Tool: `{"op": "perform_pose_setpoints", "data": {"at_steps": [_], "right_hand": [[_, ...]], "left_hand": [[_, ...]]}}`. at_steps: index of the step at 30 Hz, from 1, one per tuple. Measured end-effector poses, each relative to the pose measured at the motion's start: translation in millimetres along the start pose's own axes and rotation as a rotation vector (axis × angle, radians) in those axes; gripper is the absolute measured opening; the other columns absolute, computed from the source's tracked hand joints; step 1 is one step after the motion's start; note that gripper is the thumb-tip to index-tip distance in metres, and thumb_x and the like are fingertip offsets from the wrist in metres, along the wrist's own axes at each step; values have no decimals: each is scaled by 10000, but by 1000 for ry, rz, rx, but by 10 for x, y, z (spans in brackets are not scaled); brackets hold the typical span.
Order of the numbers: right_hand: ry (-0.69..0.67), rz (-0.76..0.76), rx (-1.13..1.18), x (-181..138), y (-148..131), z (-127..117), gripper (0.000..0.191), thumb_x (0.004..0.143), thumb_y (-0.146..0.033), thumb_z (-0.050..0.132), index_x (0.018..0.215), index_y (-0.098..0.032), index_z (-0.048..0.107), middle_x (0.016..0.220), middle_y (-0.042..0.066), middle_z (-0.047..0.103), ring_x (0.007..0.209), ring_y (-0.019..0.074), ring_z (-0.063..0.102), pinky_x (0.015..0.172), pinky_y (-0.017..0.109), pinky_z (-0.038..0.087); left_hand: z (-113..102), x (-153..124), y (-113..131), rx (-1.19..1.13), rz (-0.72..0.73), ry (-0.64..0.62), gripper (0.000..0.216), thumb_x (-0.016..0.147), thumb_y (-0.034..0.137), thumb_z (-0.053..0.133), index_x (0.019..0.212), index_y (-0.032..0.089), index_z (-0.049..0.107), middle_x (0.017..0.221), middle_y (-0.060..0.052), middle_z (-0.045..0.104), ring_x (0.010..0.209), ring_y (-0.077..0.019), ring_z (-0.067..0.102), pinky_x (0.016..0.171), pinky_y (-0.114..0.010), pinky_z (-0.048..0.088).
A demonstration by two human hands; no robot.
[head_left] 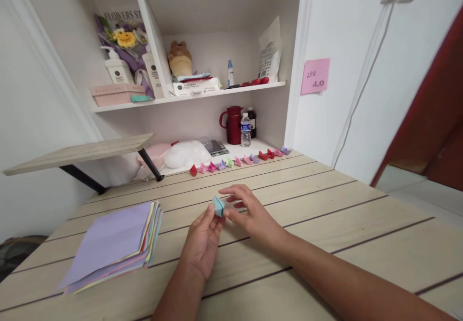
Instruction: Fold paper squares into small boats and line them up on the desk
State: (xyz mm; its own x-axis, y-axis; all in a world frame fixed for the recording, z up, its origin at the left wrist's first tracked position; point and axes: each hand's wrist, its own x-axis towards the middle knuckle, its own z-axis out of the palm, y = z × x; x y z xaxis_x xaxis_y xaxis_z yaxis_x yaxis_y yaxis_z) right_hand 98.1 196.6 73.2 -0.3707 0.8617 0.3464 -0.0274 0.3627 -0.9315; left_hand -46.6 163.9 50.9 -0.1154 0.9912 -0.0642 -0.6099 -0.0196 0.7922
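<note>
A small light-blue folded paper piece (218,206) is pinched between the thumb and fingers of my left hand (203,241), held over the middle of the wooden table. Close on its right side is my right hand (251,215), with the index and other fingers spread apart and the thumb near the paper's lower edge. Whether that thumb touches the paper I cannot make out. Beyond both hands, a row of several small folded paper boats (229,163) in red, pink, purple and green runs along the table's back edge.
A stack of coloured paper squares (112,244), purple on top, lies at the left. Behind it stands a small raised wooden shelf (83,154) on black legs. A red jug (233,125) and a water bottle (245,130) stand at the back. The table (361,234) extends to the right.
</note>
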Motion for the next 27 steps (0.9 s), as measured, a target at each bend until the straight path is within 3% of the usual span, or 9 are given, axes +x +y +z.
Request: {"op": "perform_pose_setpoints", "data": {"at_steps": [2, 5, 14, 20, 27], "right_hand": [[-22, -142, -174, -20, 18, 27, 460, 781, -127, 642, 1206, -303, 628, 1257, 53, 500, 1143, 215, 532, 989, 389, 451], [-19, -226, -227, -26, 60, 60, 539, 768, -59, 595, 1250, -300, 587, 1275, 54, 511, 1163, 207, 533, 1014, 379, 451], [-17, -114, -203, -5, 53, 32, 386, 804, -66, 540, 1137, -243, 622, 1138, 39, 629, 941, 173, 630, 806, 313, 527], [-16, -172, -218, -15, 84, 58, 442, 778, -65, 589, 1186, -233, 617, 1180, 56, 589, 973, 179, 604, 878, 333, 512], [-20, -141, -210, 8, 89, 58, 408, 808, -59, 539, 1167, -234, 618, 1139, 48, 635, 907, 177, 617, 809, 334, 525]], "left_hand": [[9, -6, 1, -9, 0, 2, 220, 781, 316, 776, 930, 155, 763, 946, -70, 762, 911, -160, 684, 980, -303, 501], [23, -13, 6, -13, -11, -6, 258, 791, 329, 768, 969, 141, 757, 942, -83, 764, 898, -170, 691, 960, -318, 520], [17, 8, 12, -14, -49, -17, 264, 827, 310, 736, 1000, 110, 743, 978, -116, 763, 990, -192, 697, 971, -307, 518], [37, 6, 7, -7, -50, -28, 270, 844, 316, 717, 1017, 110, 737, 1049, -119, 755, 1005, -194, 695, 986, -313, 511], [46, -11, 22, 1, -53, -31, 263, 839, 321, 721, 985, 103, 743, 1001, -123, 764, 1012, -209, 698, 993, -320, 506]]}}
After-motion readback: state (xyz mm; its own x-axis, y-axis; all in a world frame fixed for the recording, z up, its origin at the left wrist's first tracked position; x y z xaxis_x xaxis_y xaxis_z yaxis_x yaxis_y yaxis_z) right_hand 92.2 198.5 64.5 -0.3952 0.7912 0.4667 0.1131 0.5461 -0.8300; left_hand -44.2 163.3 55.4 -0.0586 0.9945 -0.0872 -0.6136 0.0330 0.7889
